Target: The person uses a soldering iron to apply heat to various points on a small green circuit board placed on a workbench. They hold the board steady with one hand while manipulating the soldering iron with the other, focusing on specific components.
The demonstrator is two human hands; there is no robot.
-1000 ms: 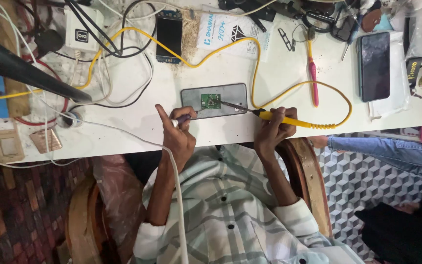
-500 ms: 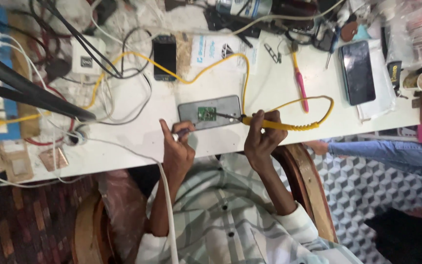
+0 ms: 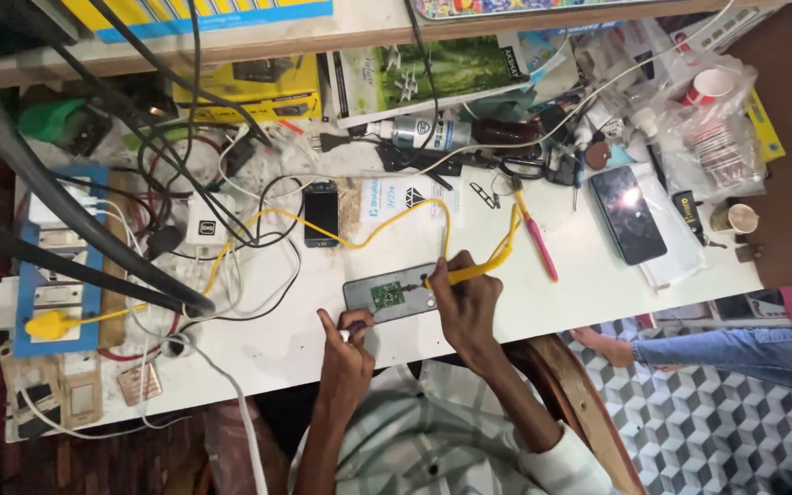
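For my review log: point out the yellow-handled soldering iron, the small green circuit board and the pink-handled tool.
Yellow-handled soldering iron (image 3: 471, 269), head view, on the handle above the right hand's fingers.
Small green circuit board (image 3: 385, 295), head view, on its middle.
Pink-handled tool (image 3: 541, 247), head view, on the pink handle, mid-length.

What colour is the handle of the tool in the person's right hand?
Yellow: the soldering iron in the right hand has a yellow handle and cord, seen in the head view.

Circuit board (image 3: 385, 294) on mat (image 3: 357, 298), phone (image 3: 321, 213) behind it, tablet (image 3: 628, 214) far right on table (image 3: 588, 284)
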